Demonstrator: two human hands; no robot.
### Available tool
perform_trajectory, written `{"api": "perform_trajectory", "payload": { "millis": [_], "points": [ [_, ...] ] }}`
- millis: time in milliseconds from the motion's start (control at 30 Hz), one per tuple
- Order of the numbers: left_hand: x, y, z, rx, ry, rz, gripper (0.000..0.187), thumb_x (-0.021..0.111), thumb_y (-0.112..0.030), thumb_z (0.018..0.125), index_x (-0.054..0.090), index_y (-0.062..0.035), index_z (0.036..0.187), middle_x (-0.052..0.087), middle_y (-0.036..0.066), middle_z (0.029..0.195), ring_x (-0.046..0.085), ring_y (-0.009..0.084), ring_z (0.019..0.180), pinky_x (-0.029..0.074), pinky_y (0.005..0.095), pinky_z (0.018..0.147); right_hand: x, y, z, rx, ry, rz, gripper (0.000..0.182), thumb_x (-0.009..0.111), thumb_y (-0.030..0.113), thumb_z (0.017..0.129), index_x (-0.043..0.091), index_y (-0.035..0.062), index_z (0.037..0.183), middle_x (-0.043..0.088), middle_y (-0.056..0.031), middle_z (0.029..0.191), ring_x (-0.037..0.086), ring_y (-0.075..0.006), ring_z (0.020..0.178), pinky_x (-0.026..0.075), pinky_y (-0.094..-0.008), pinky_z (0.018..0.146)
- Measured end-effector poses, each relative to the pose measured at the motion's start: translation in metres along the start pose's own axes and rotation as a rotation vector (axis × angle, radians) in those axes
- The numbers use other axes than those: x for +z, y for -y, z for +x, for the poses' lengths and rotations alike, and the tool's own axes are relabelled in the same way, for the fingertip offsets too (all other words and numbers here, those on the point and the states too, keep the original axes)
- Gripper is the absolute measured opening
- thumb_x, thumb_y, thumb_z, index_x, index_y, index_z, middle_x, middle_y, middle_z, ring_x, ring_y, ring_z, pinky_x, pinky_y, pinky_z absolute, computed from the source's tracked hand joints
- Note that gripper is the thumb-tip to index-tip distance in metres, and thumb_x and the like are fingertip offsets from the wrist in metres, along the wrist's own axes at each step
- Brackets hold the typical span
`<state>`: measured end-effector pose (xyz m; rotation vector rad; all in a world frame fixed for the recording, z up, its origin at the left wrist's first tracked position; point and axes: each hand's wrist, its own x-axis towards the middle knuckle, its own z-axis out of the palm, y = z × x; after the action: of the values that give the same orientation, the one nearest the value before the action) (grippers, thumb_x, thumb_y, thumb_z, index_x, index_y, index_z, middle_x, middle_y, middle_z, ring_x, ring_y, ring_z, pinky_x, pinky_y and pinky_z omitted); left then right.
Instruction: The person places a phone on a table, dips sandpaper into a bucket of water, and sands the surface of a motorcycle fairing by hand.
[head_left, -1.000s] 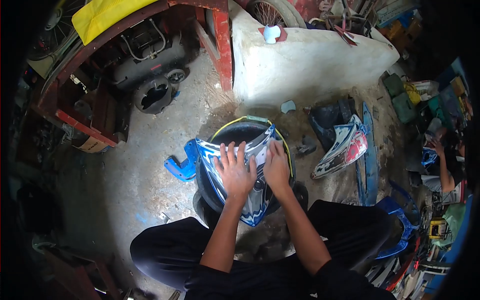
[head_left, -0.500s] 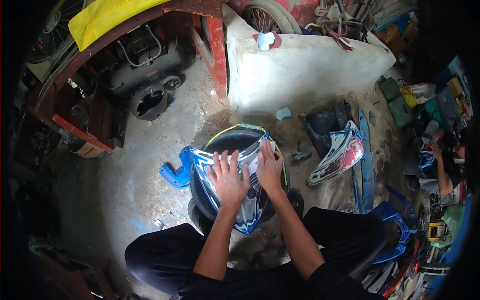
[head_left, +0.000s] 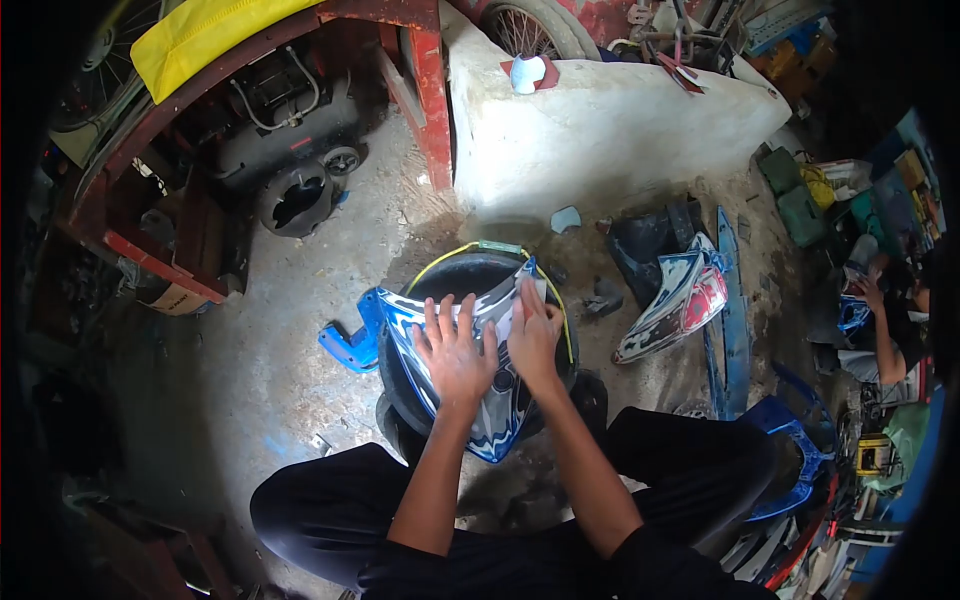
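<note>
While the left hand [head_left: 455, 352] presses flat with fingers spread, the right hand [head_left: 533, 335] clamps white sandpaper [head_left: 512, 312] onto the glossy blue-white-black plastic fairing panel [head_left: 480, 400] lying across the black tyre's [head_left: 400, 385] rim.

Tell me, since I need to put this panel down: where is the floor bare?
Bare concrete floor lies left of the black tub, between the blue plastic part and the red frame. The right is crowded with the red-and-white fairing and blue panels.
</note>
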<state>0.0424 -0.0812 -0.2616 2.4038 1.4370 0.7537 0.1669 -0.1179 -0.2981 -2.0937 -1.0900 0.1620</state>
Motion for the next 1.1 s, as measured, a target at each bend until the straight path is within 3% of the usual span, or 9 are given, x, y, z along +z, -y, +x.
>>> {"api": "perform_trajectory", "payload": {
  "millis": [133, 200, 267, 467, 533, 667, 833, 933, 1100],
  "points": [
    [0.001, 0.004, -0.001, 0.009, 0.01, 0.016, 0.051, 0.058, -0.039, 0.099, 0.055, -0.0169, 0.145, 0.049, 0.014, 0.149, 0.029, 0.0378, 0.152, 0.019, 0.061, 0.12, 0.008, 0.0, -0.009, -0.081, -0.096, 0.004, 0.047, 0.043, 0.025, 0.107, 0.054, 0.0021, 0.147, 0.051, -0.0149, 0.155, 0.044, -0.0411, 0.132, 0.032, -0.0436, 0.114],
    [-0.002, 0.0, 0.0, -0.003, 0.008, 0.002, 0.051, 0.058, -0.039, 0.099, 0.054, -0.0172, 0.145, 0.049, 0.014, 0.149, 0.029, 0.0378, 0.152, 0.018, 0.0608, 0.12, -0.003, 0.01, 0.019, 0.091, -0.012, 0.023, 0.05, 0.04, 0.025, 0.108, 0.052, -0.0052, 0.146, 0.049, -0.0178, 0.155, 0.045, -0.0341, 0.139, 0.028, -0.0451, 0.116],
    [0.002, 0.001, 0.001, -0.002, 0.004, 0.01, 0.052, 0.058, -0.04, 0.098, 0.054, -0.0172, 0.145, 0.049, 0.013, 0.15, 0.028, 0.0375, 0.152, 0.018, 0.0606, 0.12, -0.001, 0.006, 0.017, 0.012, -0.014, 0.014, 0.049, 0.04, 0.024, 0.108, 0.053, -0.0065, 0.145, 0.049, -0.0188, 0.155, 0.047, -0.0334, 0.138, 0.027, -0.0459, 0.117],
    [0.004, 0.003, 0.001, 0.003, 0.0, 0.017, 0.052, 0.059, -0.04, 0.098, 0.055, -0.0167, 0.144, 0.049, 0.013, 0.149, 0.029, 0.0371, 0.151, 0.018, 0.0616, 0.12, 0.006, -0.002, 0.002, -0.06, -0.077, 0.031, 0.049, 0.04, 0.025, 0.108, 0.053, -0.0066, 0.144, 0.049, -0.0215, 0.155, 0.046, -0.0355, 0.14, 0.028, -0.0468, 0.117],
    [0.001, 0.002, -0.003, 0.001, 0.008, 0.013, 0.052, 0.059, -0.04, 0.098, 0.055, -0.0163, 0.144, 0.049, 0.013, 0.149, 0.029, 0.0371, 0.151, 0.018, 0.062, 0.12, 0.004, 0.001, 0.025, 0.074, -0.02, 0.018, 0.049, 0.041, 0.024, 0.108, 0.052, -0.0069, 0.145, 0.05, -0.0229, 0.153, 0.045, -0.0363, 0.14, 0.031, -0.0472, 0.115],
    [0.002, 0.003, 0.002, 0.007, -0.019, 0.011, 0.052, 0.059, -0.039, 0.098, 0.055, -0.0169, 0.145, 0.049, 0.013, 0.149, 0.029, 0.0372, 0.152, 0.019, 0.062, 0.12, 0.006, -0.005, -0.012, -0.078, -0.032, 0.029, 0.048, 0.042, 0.022, 0.108, 0.054, -0.0062, 0.144, 0.052, -0.024, 0.151, 0.047, -0.0371, 0.139, 0.031, -0.0466, 0.115],
    [0.002, 0.003, 0.0, 0.006, 0.003, 0.022, 0.052, 0.059, -0.039, 0.097, 0.055, -0.0175, 0.144, 0.049, 0.013, 0.149, 0.029, 0.0374, 0.151, 0.019, 0.0609, 0.119, 0.016, -0.012, 0.014, -0.09, -0.049, -0.027, 0.051, 0.039, 0.022, 0.108, 0.042, -0.0031, 0.153, 0.045, -0.0244, 0.156, 0.045, -0.038, 0.14, 0.031, -0.0472, 0.115],
    [0.003, 0.002, -0.001, 0.007, -0.015, 0.015, 0.052, 0.06, -0.039, 0.097, 0.055, -0.0174, 0.144, 0.049, 0.013, 0.149, 0.03, 0.0371, 0.151, 0.02, 0.0607, 0.119, 0.009, -0.002, 0.024, 0.008, 0.008, 0.024, 0.05, 0.038, 0.023, 0.109, 0.046, -0.006, 0.149, 0.045, -0.0265, 0.155, 0.044, -0.0391, 0.141, 0.032, -0.0485, 0.115],
    [0.005, 0.005, 0.001, 0.004, -0.028, 0.025, 0.052, 0.061, -0.039, 0.097, 0.056, -0.0173, 0.143, 0.05, 0.012, 0.148, 0.03, 0.0372, 0.151, 0.02, 0.061, 0.119, 0.004, -0.003, -0.005, -0.056, 0.015, 0.03, 0.051, 0.037, 0.024, 0.11, 0.046, -0.0079, 0.148, 0.044, -0.0266, 0.156, 0.043, -0.0391, 0.142, 0.03, -0.0483, 0.116]
  ]
}}
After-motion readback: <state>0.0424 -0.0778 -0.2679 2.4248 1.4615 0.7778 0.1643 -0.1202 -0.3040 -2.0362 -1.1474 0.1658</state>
